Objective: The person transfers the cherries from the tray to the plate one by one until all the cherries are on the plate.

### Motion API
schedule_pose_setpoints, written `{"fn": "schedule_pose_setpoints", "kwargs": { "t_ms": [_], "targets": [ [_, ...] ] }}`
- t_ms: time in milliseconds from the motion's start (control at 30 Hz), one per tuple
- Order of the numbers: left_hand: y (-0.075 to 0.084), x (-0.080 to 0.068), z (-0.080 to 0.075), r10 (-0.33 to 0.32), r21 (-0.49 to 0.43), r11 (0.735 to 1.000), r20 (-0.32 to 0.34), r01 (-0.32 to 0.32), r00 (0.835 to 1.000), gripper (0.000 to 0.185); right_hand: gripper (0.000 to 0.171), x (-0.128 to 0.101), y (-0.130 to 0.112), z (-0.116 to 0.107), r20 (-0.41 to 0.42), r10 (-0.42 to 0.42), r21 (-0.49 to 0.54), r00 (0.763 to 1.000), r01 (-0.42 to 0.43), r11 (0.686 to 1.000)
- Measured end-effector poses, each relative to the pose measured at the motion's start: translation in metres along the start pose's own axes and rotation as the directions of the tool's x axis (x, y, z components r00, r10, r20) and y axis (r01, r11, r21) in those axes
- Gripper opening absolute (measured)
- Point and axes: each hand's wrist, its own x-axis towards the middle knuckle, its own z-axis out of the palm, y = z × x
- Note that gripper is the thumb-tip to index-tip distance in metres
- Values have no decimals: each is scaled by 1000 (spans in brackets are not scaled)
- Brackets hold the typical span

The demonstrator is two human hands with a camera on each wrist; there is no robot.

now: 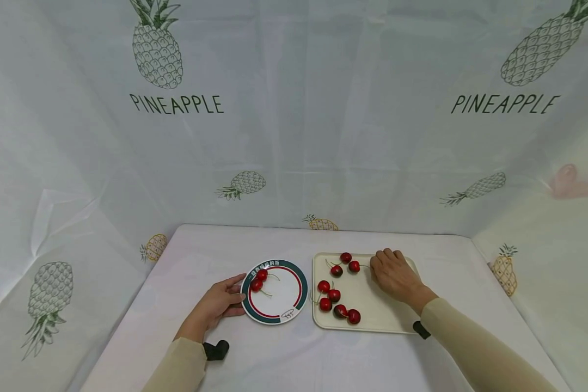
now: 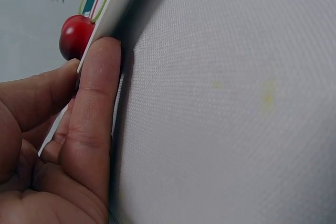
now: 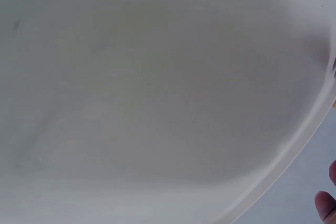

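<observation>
A white plate (image 1: 278, 294) with a green band and a red ring has two cherries (image 1: 258, 279) with stems near its left rim. My left hand (image 1: 218, 301) grips that rim, thumb on top and a finger (image 2: 92, 103) beneath it. One cherry (image 2: 76, 37) lies close to the thumb. My right hand (image 1: 393, 274) is over the far right part of a cream tray (image 1: 372, 321), its fingers bent. A cherry's stem (image 1: 365, 266) reaches toward its fingertips; I cannot tell whether they pinch it. Only fingertips (image 3: 325, 205) of this hand show in the right wrist view, beyond the tray's rim.
Several red cherries (image 1: 334, 295) lie in the left half of the tray, some touching. The tray stands just right of the plate on a table with a white cloth (image 1: 269, 359). Behind hangs a pale curtain (image 1: 294, 130) printed with pineapples.
</observation>
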Motion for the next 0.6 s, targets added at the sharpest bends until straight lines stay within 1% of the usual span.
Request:
{"fn": "schedule_pose_setpoints", "kwargs": {
  "t_ms": [100,233,600],
  "targets": [
    [0,0,0,11,-5,1000,4,-11,1000,65,23,1,-2,-2,5,8,8,1000,-8,1000],
    [0,0,0,7,-10,1000,-11,-7,1000,64,23,5,-5,-4,2,10,10,1000,-10,1000],
    [1,-2,3,-3,12,1000,-25,4,1000,64,23,19,-17,-11,-58,-21,-21,998,20,1000]
  ]
}}
